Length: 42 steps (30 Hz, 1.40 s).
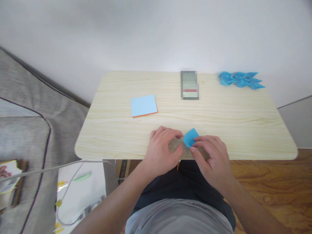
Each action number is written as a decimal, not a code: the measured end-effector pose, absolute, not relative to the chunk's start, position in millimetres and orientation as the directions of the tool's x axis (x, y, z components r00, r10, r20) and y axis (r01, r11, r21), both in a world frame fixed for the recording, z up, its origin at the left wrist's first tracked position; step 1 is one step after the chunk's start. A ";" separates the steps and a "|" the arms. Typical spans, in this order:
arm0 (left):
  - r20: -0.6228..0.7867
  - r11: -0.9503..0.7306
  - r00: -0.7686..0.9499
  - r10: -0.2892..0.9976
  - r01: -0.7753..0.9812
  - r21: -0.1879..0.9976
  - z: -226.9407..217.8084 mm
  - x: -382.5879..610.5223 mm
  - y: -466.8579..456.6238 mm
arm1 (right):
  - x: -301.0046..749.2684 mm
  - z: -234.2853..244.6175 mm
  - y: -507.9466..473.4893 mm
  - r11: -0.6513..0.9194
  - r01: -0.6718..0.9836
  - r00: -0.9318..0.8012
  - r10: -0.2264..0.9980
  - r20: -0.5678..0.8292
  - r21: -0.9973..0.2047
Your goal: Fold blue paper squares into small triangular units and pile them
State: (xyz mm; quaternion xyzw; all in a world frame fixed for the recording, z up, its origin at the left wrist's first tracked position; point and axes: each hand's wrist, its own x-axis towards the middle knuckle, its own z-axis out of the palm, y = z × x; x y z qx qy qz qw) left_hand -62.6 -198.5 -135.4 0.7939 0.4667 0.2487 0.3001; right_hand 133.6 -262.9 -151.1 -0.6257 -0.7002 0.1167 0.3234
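A small blue piece of folded paper [190,137] lies at the near edge of the light wooden table [234,123]. My right hand [211,154] pinches its near right edge with curled fingers. My left hand [162,148] rests just to the left of the paper, fingers curled and thumb reaching toward it; whether it touches the paper I cannot tell.
A pad of light blue square sheets [143,105] lies left of the table's middle. A blurred phone-like object [189,84] sits at the back. Several folded blue paper pieces [240,79] are piled at the back right. A grey sofa [24,130] stands left, with a white cable [48,168].
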 end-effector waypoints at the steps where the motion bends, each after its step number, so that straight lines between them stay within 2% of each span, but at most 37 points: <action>1: 0.113 -0.385 0.446 0.888 0.585 0.714 -134.6 -62.9 -198.5 | 133.4 -151.1 -263.2 0.190 0.800 -0.006 0.951 0.310 -0.570; 15: 0.118 -0.382 0.452 0.884 0.553 0.741 -133.3 -63.1 -199.1 | 132.1 -153.1 -268.8 0.179 0.778 0.024 0.949 0.313 -0.602; 34: 0.247 -0.513 0.473 0.846 0.596 0.617 -141.8 -62.6 -201.4 | 130.5 -157.9 -272.9 0.167 0.715 0.090 0.941 0.326 -0.679; 42: 0.263 -0.532 0.492 0.830 0.558 0.637 -141.6 -64.0 -203.1 | 130.6 -160.9 -277.7 0.178 0.683 0.108 0.935 0.339 -0.708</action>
